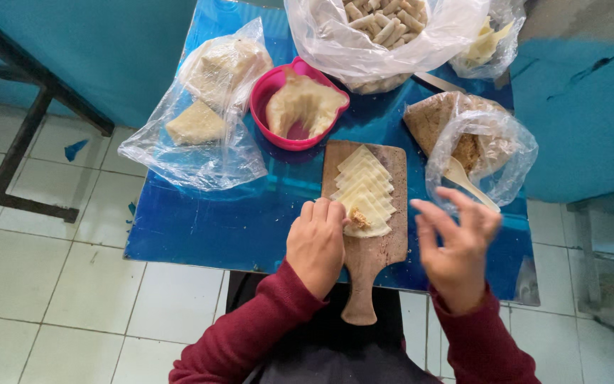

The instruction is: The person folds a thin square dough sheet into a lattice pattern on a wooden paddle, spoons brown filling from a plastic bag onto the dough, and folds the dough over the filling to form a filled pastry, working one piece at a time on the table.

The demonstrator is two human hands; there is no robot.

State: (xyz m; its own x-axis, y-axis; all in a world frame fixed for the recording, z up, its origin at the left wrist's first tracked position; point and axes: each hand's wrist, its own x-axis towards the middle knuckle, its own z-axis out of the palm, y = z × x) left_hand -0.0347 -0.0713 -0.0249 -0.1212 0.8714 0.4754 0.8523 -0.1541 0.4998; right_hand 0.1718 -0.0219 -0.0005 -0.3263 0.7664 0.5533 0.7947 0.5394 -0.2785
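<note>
A wooden cutting board (pixel 368 256) lies on the blue table (pixel 214 213), with several pale square wrappers (pixel 364 181) overlapping along it. The nearest wrapper (pixel 369 226) carries a small lump of brown filling (pixel 359 217). My left hand (pixel 315 245) rests on the board's left edge, fingertips touching that wrapper. My right hand (pixel 455 245) hovers to the right of the board, fingers spread and blurred, holding nothing. Both arms wear dark red sleeves.
A pink bowl (pixel 271 89) with dough sits behind the board. A clear bag of wrapper stacks (pixel 204 107) lies at the left. A bag of brown filling with a spoon (pixel 474 146) sits at the right. A bag of finished rolls (pixel 385 32) stands at the back.
</note>
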